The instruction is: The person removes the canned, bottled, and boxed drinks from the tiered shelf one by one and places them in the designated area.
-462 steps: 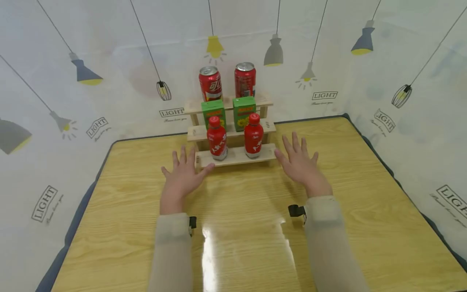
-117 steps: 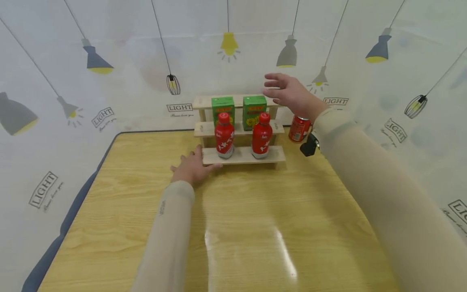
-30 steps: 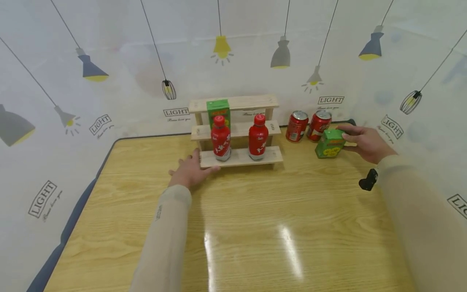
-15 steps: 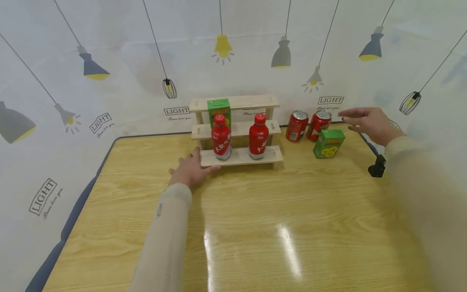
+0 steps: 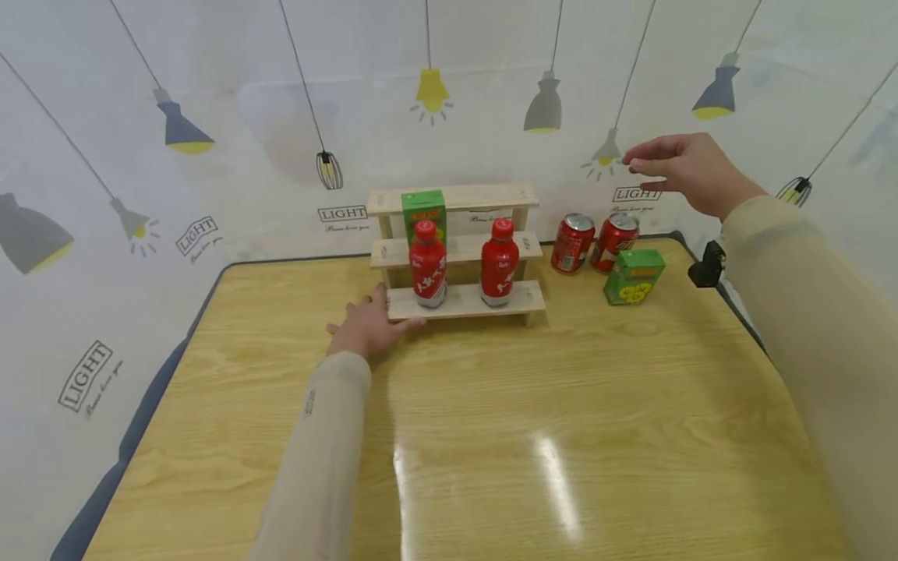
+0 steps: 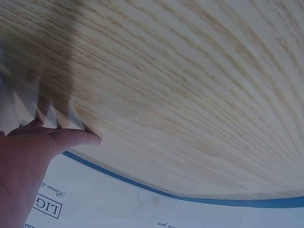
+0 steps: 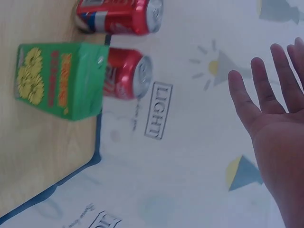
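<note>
My left hand (image 5: 366, 323) rests at the left end of the three-step wooden rack (image 5: 466, 302), thumb along the lowest shelf's front and fingers spread at its side. In the left wrist view, part of the left hand (image 6: 28, 159) lies against the wood-grain tabletop. My right hand (image 5: 694, 171) holds nothing and hovers above two red cans (image 5: 572, 244) and a green drink carton (image 5: 634, 278), which stand on the table right of the rack. Straight fingers show on that hand (image 7: 275, 123) in the right wrist view. Another green carton (image 5: 425, 214) stands on the middle shelf.
Two red bottles (image 5: 499, 265) with white bases stand on the lowest shelf. The top shelf (image 5: 456, 197) is bare. Behind and beside the table (image 5: 477, 405) hangs a pale sheet (image 5: 238, 109) printed with lamps.
Both cans and one carton have gone from the rack to the table at right. Over the last second my right hand let go of that carton and rose; the left stayed put.
</note>
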The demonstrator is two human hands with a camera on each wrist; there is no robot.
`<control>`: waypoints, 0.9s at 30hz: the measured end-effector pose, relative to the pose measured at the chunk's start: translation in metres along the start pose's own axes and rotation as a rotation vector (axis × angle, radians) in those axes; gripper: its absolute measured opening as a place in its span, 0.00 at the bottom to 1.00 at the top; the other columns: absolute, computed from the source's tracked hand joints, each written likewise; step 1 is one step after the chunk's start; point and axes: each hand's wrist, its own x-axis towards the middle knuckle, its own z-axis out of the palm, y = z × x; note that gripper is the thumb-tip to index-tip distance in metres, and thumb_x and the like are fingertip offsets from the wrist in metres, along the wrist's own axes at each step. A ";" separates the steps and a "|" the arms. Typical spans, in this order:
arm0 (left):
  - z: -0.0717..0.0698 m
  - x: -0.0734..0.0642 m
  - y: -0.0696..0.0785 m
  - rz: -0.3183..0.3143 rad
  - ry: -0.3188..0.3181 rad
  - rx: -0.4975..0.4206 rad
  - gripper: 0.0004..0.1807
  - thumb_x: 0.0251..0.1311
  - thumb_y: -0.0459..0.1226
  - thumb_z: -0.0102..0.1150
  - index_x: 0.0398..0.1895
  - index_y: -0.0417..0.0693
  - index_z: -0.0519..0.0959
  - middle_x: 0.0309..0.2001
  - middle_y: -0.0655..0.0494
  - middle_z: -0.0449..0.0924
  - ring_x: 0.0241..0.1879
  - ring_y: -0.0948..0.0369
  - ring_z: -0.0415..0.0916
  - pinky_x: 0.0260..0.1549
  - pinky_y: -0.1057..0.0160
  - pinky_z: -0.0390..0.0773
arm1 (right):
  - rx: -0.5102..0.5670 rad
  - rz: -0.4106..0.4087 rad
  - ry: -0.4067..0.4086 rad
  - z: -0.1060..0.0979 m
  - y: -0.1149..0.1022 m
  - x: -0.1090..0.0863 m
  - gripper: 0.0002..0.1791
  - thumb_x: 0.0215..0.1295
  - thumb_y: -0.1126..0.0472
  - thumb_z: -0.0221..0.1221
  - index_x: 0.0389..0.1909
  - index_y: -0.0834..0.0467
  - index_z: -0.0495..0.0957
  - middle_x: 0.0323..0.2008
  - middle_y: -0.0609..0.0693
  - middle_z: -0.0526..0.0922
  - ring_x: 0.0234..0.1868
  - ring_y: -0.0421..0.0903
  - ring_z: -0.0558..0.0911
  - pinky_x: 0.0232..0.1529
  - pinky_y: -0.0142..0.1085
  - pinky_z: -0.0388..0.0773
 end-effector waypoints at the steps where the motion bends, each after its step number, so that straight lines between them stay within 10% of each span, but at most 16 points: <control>1: 0.000 0.001 0.000 0.002 0.001 0.004 0.73 0.51 0.86 0.48 0.89 0.56 0.36 0.87 0.40 0.47 0.83 0.26 0.40 0.67 0.10 0.35 | -0.007 -0.002 -0.002 0.003 -0.005 0.003 0.22 0.75 0.50 0.65 0.65 0.52 0.83 0.53 0.31 0.86 0.56 0.31 0.82 0.54 0.26 0.87; 27: 0.000 0.006 0.006 0.010 0.003 0.007 0.74 0.47 0.88 0.47 0.89 0.57 0.38 0.87 0.39 0.48 0.83 0.26 0.42 0.68 0.10 0.37 | -0.045 -0.032 -0.138 0.129 -0.094 0.047 0.29 0.79 0.52 0.60 0.75 0.59 0.72 0.72 0.55 0.76 0.69 0.49 0.77 0.77 0.49 0.76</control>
